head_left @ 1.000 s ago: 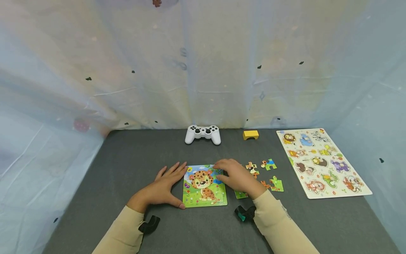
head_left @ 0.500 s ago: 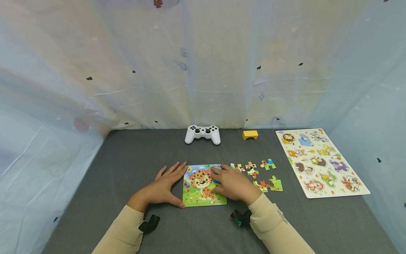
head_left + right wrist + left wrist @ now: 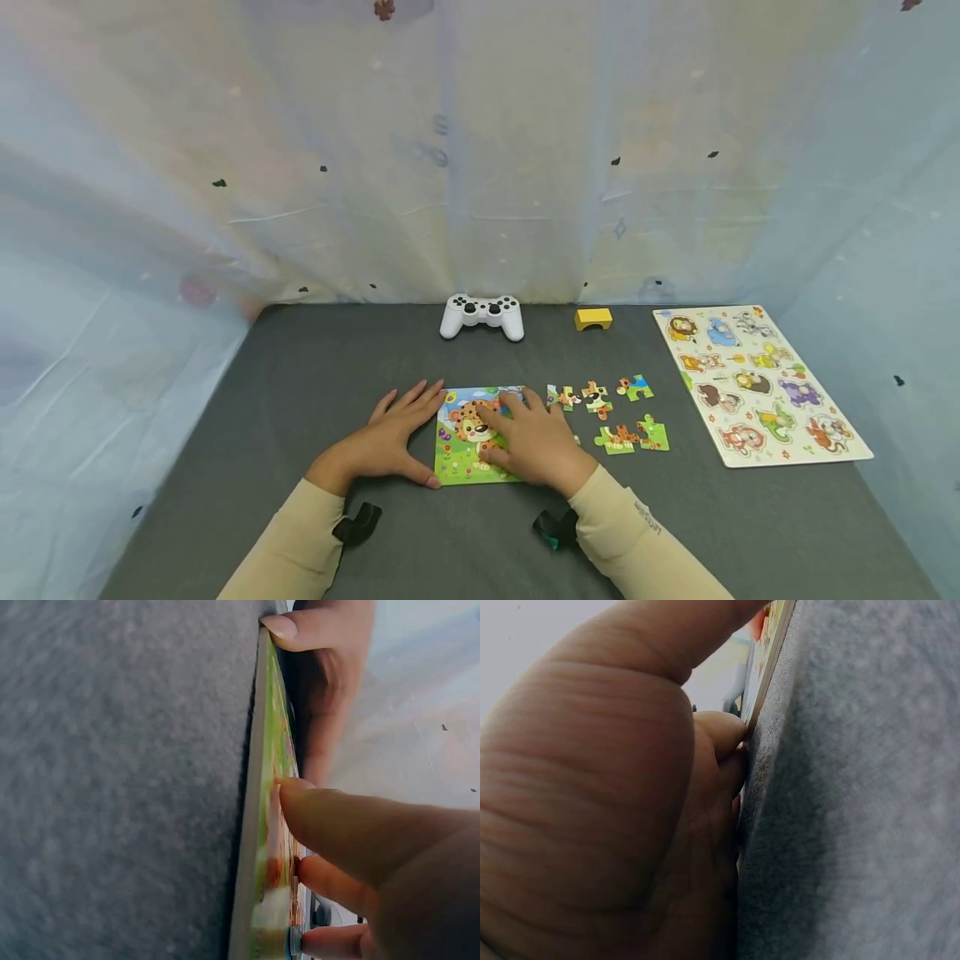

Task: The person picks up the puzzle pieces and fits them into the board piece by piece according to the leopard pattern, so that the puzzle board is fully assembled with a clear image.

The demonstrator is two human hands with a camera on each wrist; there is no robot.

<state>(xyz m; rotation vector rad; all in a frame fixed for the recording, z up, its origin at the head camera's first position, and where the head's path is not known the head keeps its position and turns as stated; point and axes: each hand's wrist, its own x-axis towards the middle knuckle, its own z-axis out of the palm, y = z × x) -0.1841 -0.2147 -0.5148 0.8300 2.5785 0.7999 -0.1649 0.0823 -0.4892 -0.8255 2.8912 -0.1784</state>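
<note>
A square leopard jigsaw puzzle (image 3: 457, 468) lies on the table in front of me. My left hand (image 3: 382, 447) rests on the cloth at its left, fingers spread. The left thumb touches the puzzle's lower left corner, as the right wrist view also shows. Over the right half of the puzzle lies my right hand (image 3: 538, 442), with its thumb and fingertips down on the picture. In the right wrist view a blue-edged piece (image 3: 294, 941) sits slightly raised under one fingertip. The palm hides much of the puzzle's right side in the head view.
Loose jigsaw pieces lie right of the hand, among them a leopard-face piece (image 3: 597, 398), a blue-green piece (image 3: 635, 387) and a green piece (image 3: 654, 434). Further off are a white game controller (image 3: 482, 316), a yellow block (image 3: 593, 318) and an animal board (image 3: 765, 387).
My right hand has moved left, further over the puzzle, covering the blue piece seen earlier under its fingers. More loose pieces show at its right. The left hand stays in place.
</note>
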